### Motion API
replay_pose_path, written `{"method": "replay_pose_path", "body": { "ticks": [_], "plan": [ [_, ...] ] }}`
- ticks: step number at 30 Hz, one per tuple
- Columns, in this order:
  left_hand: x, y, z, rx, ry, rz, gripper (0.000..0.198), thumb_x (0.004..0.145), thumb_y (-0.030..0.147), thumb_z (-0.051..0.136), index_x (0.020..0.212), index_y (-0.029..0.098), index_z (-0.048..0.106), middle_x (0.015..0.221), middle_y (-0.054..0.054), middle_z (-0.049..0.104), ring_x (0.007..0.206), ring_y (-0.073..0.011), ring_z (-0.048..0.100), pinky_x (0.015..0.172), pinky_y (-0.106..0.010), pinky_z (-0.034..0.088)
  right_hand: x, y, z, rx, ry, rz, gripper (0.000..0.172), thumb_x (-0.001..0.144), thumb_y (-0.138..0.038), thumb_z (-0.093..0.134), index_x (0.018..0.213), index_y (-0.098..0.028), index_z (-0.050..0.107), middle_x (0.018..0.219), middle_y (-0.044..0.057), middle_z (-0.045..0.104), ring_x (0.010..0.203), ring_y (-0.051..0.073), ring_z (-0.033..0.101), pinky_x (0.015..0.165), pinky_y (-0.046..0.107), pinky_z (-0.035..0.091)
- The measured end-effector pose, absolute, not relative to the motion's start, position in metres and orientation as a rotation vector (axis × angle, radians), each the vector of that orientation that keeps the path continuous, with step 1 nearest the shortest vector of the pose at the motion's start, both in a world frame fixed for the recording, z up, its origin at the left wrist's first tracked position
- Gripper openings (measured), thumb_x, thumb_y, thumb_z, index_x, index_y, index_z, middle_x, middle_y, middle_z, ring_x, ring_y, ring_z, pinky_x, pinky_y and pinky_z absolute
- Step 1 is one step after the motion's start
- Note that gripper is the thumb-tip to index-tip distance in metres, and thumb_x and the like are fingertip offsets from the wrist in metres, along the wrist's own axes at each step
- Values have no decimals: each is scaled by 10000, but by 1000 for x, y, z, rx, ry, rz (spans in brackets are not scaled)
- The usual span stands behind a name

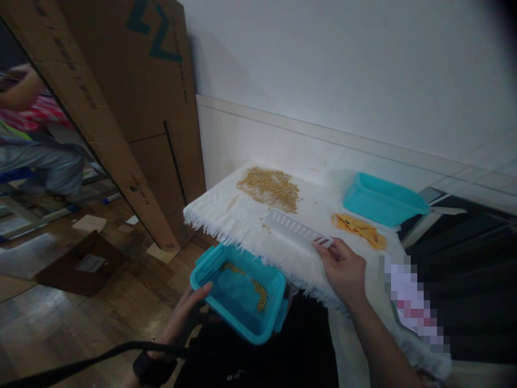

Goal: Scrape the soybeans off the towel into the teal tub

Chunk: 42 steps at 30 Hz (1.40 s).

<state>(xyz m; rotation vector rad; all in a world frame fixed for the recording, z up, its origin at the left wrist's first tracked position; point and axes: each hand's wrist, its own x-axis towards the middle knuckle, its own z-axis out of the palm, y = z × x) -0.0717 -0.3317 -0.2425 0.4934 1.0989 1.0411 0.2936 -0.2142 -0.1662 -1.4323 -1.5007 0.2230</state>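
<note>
Left hand [189, 306] holds teal box [232, 285] at tablecloth's edge [242, 242].

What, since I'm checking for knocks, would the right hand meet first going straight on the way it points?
Probably the beans on the white cloth, met by the slotted plastic piece in the right hand; its height above the cloth is unclear.

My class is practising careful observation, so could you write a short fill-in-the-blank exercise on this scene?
1. The left hand holds a tub with ____ inside.
2. The slotted piece is in the ____ hand.
3. The fringed cloth is coloured ____.
4. The tall box is made of ____.

Missing words: beans; right; white; cardboard.
</note>
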Motion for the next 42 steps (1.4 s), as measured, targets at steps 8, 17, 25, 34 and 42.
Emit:
{"method": "replay_pose_path", "body": {
  "ticks": [8, 17, 25, 34, 42],
  "plan": [
    [-63, -334, -235, 445, 1202, 1081, 958, 864, 656, 886, 1660, 252, 539, 1692, -187, 681, 1532, -511, 636, 939, -542, 716, 290, -223, -158, -1379, -1598, 169, 409, 947, -661, 740, 934, -265, 843, 871, 46, 889, 771, 299, 877, 732, 363, 717],
    [-62, -337, -229, 488, 1183, 1101, 839, 886, 661, 864, 1592, 288, 609, 1722, -141, 659, 1599, -520, 555, 1002, -554, 696, 280, -249, -158, -1304, -1784, 10, 302, 1044, -515, 685, 958, -307, 885, 844, 10, 886, 683, 252, 857, 648, 304, 668],
    [-63, -336, -231, 476, 1208, 1085, 860, 902, 689, 831, 1633, 301, 596, 1659, -154, 717, 1515, -498, 643, 893, -512, 702, 276, -270, -158, -1231, -1902, -104, 322, 1099, -461, 623, 995, -338, 902, 909, 8, 901, 716, 240, 866, 685, 301, 682],
    [-65, -336, -235, 499, 1208, 1076, 927, 905, 708, 823, 1698, 324, 534, 1662, -154, 709, 1522, -511, 640, 906, -526, 704, 288, -279, -170, -1282, -1916, -60, 274, 1083, -469, 646, 1035, -375, 899, 1002, -7, 910, 804, 249, 879, 750, 331, 702],
    [-64, -335, -236, 477, 1183, 1090, 978, 885, 672, 864, 1718, 294, 518, 1695, -151, 687, 1529, -486, 637, 1006, -552, 708, 290, -230, -157, -1376, -1487, 71, 367, 950, -617, 772, 994, -261, 848, 901, 55, 893, 798, 291, 872, 731, 351, 701]
  ]
}}
